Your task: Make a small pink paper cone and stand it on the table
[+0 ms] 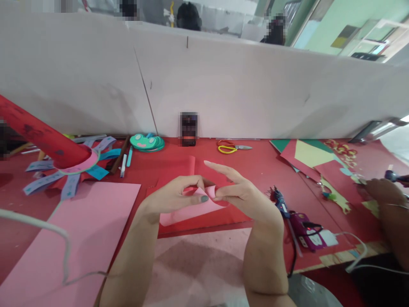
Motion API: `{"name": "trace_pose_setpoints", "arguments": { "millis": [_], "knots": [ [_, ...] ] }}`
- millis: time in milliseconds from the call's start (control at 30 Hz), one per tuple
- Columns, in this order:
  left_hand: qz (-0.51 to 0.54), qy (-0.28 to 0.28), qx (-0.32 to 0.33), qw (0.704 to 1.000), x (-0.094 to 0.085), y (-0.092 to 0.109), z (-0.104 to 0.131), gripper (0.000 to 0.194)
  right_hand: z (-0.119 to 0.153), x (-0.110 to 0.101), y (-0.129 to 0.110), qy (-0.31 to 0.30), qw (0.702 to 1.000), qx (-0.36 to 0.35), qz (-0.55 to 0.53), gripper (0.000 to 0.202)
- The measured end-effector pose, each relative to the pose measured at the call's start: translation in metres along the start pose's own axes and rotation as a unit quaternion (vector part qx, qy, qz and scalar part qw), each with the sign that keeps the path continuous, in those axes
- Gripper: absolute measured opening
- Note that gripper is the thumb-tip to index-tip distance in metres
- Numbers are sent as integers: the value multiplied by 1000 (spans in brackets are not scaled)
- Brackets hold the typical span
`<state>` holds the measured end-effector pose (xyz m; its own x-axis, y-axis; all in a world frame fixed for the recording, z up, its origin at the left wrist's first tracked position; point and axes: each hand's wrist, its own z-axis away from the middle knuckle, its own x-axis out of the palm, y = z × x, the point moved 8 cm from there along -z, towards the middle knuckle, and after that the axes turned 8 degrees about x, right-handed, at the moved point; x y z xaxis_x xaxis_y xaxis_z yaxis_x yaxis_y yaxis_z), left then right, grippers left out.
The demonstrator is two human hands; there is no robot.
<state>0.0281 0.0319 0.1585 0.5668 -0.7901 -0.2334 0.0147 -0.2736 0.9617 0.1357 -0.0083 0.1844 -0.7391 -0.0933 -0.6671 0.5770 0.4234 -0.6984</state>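
Between my two hands is a pink sheet of paper (pixel 188 213), its far edge curled up and its near part lying over red paper (pixel 179 228). With thumb and fingers, my left hand (pixel 174 194) grips the curled part from the left. On the other side my right hand (pixel 239 189) pinches the same curl, one finger stretched out away from it. Some of the fold is hidden behind my fingers. Beyond my hands, yellow- and red-handled scissors (pixel 231 147) lie on the red table, near an upright phone (pixel 188 129).
A red paper tube (pixel 41 132) with blue strips stands left, beside a large pink sheet (pixel 86 238). Teal frog-face cutouts (pixel 147 143) are behind. To the right are a glue gun (pixel 280 202), purple power strip (pixel 306 230), colored papers (pixel 311 153) and another person's hand (pixel 385 192).
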Motion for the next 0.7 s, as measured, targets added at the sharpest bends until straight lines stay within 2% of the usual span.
{"name": "trace_pose_setpoints", "arguments": {
  "millis": [233,400,500,700],
  "knots": [
    [-32,80,-30,996,-14,-1,1,18,-2,-4,6,14,998,56,-23,19],
    [-61,135,-46,988,-18,-1,3,19,-2,-10,5,82,991,105,-31,18],
    [-81,173,-51,980,-22,0,4,21,-4,-5,1,96,988,115,-23,14],
    [-104,187,-32,976,-25,-1,1,20,-10,3,9,109,983,147,-28,11]
  ]
}}
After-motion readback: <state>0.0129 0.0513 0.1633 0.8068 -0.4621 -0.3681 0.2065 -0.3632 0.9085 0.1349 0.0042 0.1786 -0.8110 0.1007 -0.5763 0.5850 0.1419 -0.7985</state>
